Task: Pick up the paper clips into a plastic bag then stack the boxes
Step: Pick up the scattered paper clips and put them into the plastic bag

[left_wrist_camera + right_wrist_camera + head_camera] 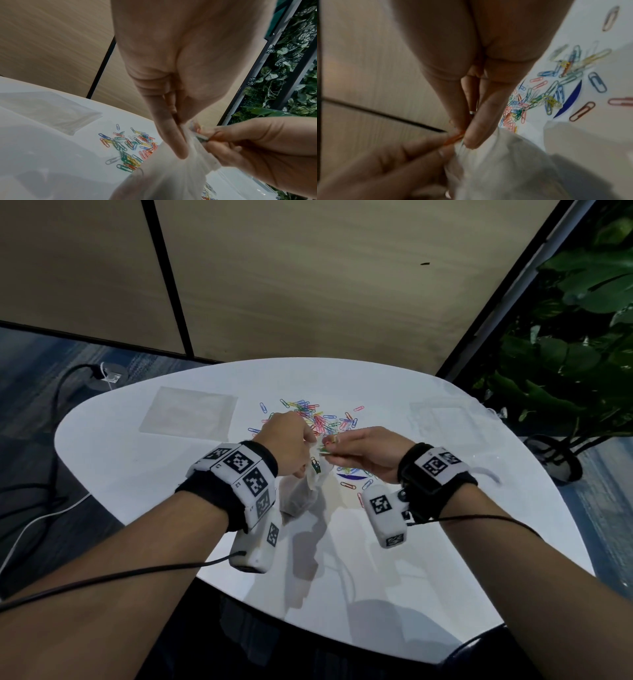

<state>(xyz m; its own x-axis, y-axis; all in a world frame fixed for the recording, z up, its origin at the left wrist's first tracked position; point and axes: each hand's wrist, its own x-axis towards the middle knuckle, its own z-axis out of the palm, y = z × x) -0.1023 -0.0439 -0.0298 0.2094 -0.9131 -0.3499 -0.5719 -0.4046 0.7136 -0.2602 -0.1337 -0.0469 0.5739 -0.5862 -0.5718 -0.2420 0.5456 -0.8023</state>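
Coloured paper clips (318, 417) lie in a loose pile at the middle of the white table (137, 467). My left hand (308, 455) pinches the rim of a clear plastic bag (301, 491), which hangs down to the tabletop with a few clips inside. My right hand (330, 445) pinches a small bunch of clips (453, 138) right at the bag's mouth (488, 155). The left wrist view shows the left thumb and finger (173, 142) squeezing the bag's rim (193, 151) against the right hand (257, 148). A flat clear box (188, 412) lies far left, another (442, 419) far right.
More clips (356, 484) and a dark blue crescent mark (349, 475) lie under my right hand. Wood wall panels stand behind the table. A leafy plant in a dark pot (561, 463) stands at the right. Cables (61, 405) run across the floor on the left.
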